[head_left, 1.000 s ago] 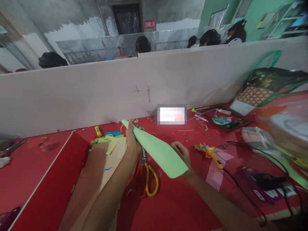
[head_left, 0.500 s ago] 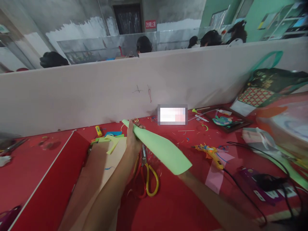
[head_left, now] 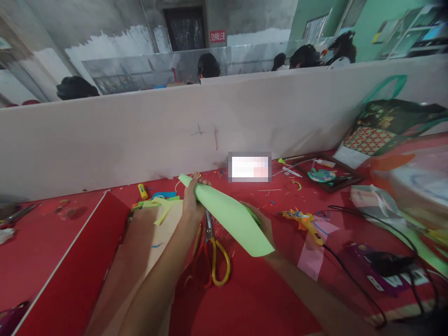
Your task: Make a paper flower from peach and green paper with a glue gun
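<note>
A light green sheet (head_left: 231, 217), paper or thin foam, is curled into a long cone slanting down to the right. My left hand (head_left: 192, 200) wraps round its narrow upper end, which sticks out past the thumb. At the sheet's right edge, my right hand (head_left: 265, 224) holds a darker, folded-over part; most of its fingers are hidden behind the sheet. Beneath my hands lie scissors (head_left: 221, 261) with red and yellow handles, partly covered by my left forearm.
A lit yellow glue gun (head_left: 308, 225) lies right on pink paper (head_left: 313, 259), its black cord trailing to the front. Brown cardboard (head_left: 135, 261) and yellow strips (head_left: 163, 210) lie left. A pale partition (head_left: 140, 140) closes off the back; bags (head_left: 378, 135) stand right.
My right hand has come into sight at the sheet's right edge, where it was hidden behind it. The sheet's wide end has turned slightly, its right side folding back. My left hand keeps its hold.
</note>
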A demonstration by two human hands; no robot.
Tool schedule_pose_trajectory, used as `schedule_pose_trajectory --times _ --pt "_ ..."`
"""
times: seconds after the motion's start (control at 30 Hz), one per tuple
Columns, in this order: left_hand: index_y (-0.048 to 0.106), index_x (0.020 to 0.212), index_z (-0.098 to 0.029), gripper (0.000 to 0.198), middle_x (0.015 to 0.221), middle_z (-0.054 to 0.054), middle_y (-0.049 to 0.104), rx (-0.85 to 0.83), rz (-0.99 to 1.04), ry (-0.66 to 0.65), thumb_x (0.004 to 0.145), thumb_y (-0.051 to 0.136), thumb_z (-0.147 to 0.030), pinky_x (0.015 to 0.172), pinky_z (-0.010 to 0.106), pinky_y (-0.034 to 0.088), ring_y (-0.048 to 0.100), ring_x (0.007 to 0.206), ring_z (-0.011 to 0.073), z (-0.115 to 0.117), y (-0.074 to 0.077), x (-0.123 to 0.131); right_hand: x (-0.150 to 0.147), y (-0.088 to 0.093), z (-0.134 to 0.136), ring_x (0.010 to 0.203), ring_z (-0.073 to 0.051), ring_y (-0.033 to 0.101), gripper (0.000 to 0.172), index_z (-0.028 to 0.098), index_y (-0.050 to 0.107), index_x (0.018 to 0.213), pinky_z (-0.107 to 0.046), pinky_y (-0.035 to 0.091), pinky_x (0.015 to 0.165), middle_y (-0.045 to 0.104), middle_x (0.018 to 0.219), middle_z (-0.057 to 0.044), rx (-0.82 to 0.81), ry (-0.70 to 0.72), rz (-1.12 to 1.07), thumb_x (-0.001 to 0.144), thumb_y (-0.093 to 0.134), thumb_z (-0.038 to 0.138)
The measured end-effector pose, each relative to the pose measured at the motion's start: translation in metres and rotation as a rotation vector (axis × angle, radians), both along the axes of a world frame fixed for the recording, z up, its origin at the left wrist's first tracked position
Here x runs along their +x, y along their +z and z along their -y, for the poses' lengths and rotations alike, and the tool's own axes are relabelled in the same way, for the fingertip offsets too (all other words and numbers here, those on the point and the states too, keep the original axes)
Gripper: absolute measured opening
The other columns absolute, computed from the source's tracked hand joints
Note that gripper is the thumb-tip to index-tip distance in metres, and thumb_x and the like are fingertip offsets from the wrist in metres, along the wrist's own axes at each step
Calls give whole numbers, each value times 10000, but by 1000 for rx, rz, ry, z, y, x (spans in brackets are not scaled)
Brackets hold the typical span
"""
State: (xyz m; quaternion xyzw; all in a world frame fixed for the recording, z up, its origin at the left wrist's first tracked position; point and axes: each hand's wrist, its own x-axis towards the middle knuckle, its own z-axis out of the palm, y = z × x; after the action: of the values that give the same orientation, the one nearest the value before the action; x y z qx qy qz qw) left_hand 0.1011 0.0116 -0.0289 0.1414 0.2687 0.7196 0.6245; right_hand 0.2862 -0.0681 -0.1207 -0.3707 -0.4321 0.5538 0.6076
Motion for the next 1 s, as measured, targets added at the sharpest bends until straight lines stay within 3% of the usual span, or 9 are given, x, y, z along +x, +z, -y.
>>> schedule_pose_trajectory --times 0.13,0.2,0.27,0.4,0.67,0.87,1.0 --pt "667 1079 -204 334 729 -59 571 111 25 -62 793 839 -220 770 226 552 604 660 73 1 -5 -3 2 8 4 990 -303 782 471 263 718 1289 -431 655 789 802 1170 -84 -77 8 -94 902 723 533" --pt "670 1089 -213 345 724 -62 549 167 9 -84 796 847 -254 763 215 547 582 646 62 3 -8 -3 4 9 4 1065 -324 773 549 287 667 1377 -470 657 841 785 1231 -92 -50 72 -84 909 708 571" --pt "671 1099 -226 370 719 -64 537 190 -18 -115 791 862 -301 747 215 545 565 631 60 4 -10 -2 6 9 4 1180 -342 731 543 289 704 1338 -501 630 950 760 1295 -97 28 78 8 893 718 601" --pt "665 1117 -235 427 720 -57 552 113 -77 -148 772 884 -355 708 233 548 594 647 83 6 -8 1 8 7 6 1316 -324 653 429 287 771 1251 -502 533 1126 724 1365 -78 181 32 260 982 608 580" --pt "642 1010 -191 359 685 -59 563 -62 -106 -136 746 884 -215 673 238 567 601 602 84 1 0 3 17 -5 8 1342 -278 636 467 350 612 1469 -444 550 1121 647 1476 -47 469 58 475 1064 452 521" --pt "573 822 -182 262 590 -60 514 -236 -146 -90 772 830 -159 585 222 554 524 517 77 -5 1 -6 27 0 6 1394 -263 589 486 395 468 1570 -453 517 1159 582 1546 -22 696 94 657 1085 440 379" --pt "570 829 -188 327 585 -71 505 -185 -202 -76 718 877 -184 542 211 521 497 489 68 -5 -1 -7 25 2 4 1336 -254 642 489 388 479 1564 -427 564 1115 628 1498 -32 701 54 614 1075 479 384"
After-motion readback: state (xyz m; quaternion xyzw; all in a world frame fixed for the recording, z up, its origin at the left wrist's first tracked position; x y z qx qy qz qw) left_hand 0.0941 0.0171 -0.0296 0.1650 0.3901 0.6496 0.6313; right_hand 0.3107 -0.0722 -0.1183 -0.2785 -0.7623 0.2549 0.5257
